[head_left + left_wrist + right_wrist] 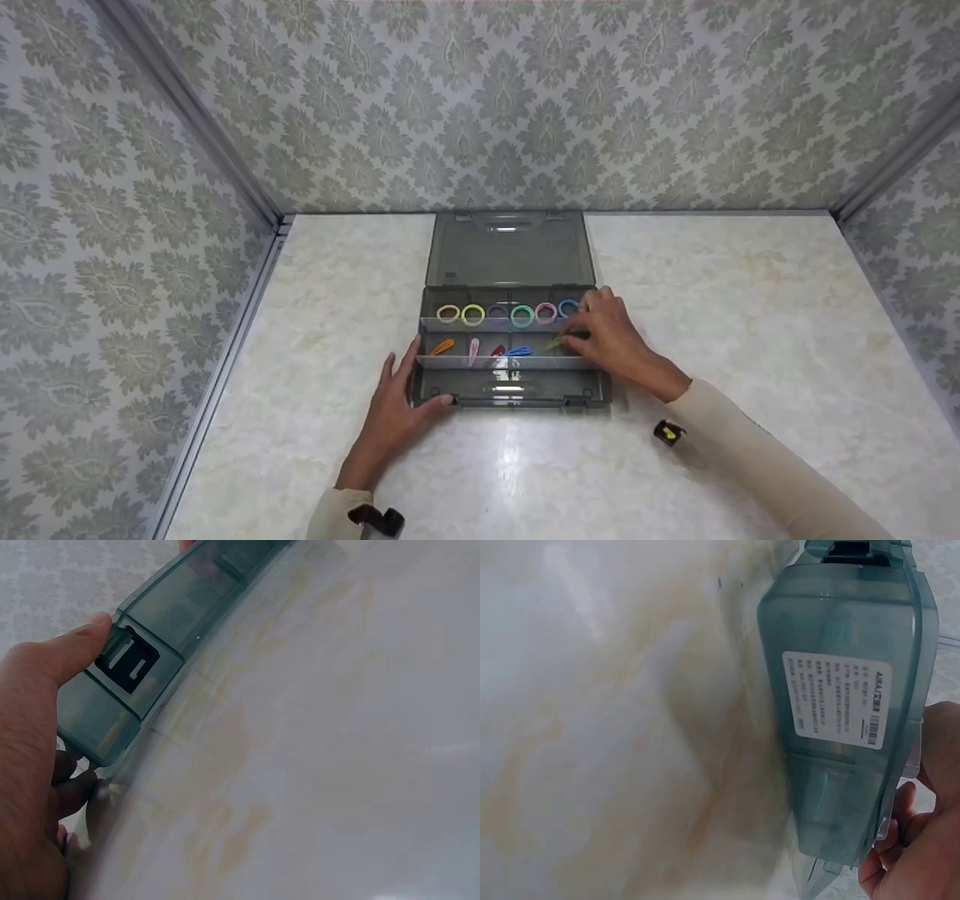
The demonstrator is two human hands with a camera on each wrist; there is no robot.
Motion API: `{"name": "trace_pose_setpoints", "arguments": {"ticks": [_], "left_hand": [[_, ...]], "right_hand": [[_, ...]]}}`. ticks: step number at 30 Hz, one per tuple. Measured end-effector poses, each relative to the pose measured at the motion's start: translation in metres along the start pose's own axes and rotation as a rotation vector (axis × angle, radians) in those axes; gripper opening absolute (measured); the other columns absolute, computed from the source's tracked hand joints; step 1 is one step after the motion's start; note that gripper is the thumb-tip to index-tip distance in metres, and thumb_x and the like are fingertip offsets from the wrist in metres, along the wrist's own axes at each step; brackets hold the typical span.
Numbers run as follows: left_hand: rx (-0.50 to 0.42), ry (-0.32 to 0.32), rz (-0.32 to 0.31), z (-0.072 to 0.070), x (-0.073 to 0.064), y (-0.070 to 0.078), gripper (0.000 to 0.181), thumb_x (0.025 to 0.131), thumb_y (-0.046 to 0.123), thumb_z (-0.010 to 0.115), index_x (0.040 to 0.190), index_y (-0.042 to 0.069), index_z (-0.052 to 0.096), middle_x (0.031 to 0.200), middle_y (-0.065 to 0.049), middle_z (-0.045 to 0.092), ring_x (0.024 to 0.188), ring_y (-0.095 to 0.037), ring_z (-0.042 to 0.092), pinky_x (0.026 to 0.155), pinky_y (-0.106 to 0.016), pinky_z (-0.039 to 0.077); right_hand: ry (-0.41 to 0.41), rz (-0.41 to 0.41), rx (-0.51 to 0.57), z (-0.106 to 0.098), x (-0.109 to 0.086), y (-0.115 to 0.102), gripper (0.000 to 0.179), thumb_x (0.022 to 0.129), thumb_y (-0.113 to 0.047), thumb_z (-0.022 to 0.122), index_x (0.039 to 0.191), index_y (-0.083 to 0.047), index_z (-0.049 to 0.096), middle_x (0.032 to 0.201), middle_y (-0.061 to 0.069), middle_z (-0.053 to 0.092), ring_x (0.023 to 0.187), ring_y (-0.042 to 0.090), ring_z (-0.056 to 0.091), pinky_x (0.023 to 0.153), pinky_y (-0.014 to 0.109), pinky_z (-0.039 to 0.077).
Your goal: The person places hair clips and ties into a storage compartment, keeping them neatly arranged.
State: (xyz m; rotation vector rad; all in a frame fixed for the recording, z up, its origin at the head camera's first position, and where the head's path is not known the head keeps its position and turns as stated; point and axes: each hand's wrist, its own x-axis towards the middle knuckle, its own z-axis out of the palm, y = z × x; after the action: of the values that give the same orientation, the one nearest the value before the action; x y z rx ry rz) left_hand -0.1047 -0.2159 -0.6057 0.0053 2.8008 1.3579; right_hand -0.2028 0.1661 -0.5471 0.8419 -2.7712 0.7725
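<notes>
A smoky grey plastic storage box lies with its lid folded back. My left hand holds its front left corner, thumb on the front rim by a latch and fingers along the left side. Over the right end of the middle row, my right hand pinches a green hair clip between thumb and fingertips. Left of it lie an orange clip, a pink clip, a red clip and a blue clip.
Several coloured hair ties, such as a yellow one and a teal one, stand in the back row. Clear dividers separate the rows. A white label is on the box's right side. Patterned walls surround the marbled table.
</notes>
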Motion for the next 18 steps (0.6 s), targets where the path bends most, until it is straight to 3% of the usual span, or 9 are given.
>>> {"name": "trace_pose_setpoints", "arguments": {"ticks": [5,11,14,18], "left_hand": [[-0.003,-0.013,0.006,0.0,0.002,0.0,0.11,0.089,0.061,0.086,0.177,0.034,0.026,0.178,-0.029,0.023,0.166,-0.053,0.012,0.122,-0.081,0.028],[-0.043,-0.055,-0.014,-0.006,0.003,0.002,0.1,0.099,0.053,0.08,0.178,0.028,0.024,0.181,-0.013,0.027,0.168,-0.051,0.005,0.126,-0.079,0.017],[-0.039,-0.059,0.038,-0.012,0.004,0.005,0.094,0.105,0.049,0.074,0.179,0.026,0.021,0.182,-0.009,0.026,0.168,-0.05,0.008,0.129,-0.076,0.012],[0.025,-0.031,0.159,-0.027,0.011,0.012,0.088,0.11,0.049,0.067,0.178,0.018,0.02,0.183,-0.011,0.023,0.168,-0.042,0.017,0.134,-0.067,0.009]], "right_hand": [[0.018,0.012,0.081,-0.001,-0.005,0.007,0.007,0.093,-0.011,0.091,0.098,-0.008,0.088,0.092,0.002,0.048,0.091,0.024,0.032,0.083,0.043,0.027],[0.079,0.019,0.177,-0.011,-0.017,0.022,0.012,0.097,-0.01,0.087,0.107,-0.004,0.086,0.098,0.01,0.058,0.094,0.02,0.038,0.083,0.04,0.036],[0.136,0.005,0.173,-0.018,-0.026,0.034,0.012,0.097,-0.008,0.086,0.107,-0.003,0.085,0.098,0.011,0.059,0.095,0.021,0.042,0.083,0.04,0.04],[0.213,-0.002,0.166,-0.03,-0.042,0.054,0.01,0.095,-0.002,0.086,0.105,-0.002,0.084,0.099,0.011,0.062,0.097,0.025,0.047,0.084,0.039,0.04]]}}
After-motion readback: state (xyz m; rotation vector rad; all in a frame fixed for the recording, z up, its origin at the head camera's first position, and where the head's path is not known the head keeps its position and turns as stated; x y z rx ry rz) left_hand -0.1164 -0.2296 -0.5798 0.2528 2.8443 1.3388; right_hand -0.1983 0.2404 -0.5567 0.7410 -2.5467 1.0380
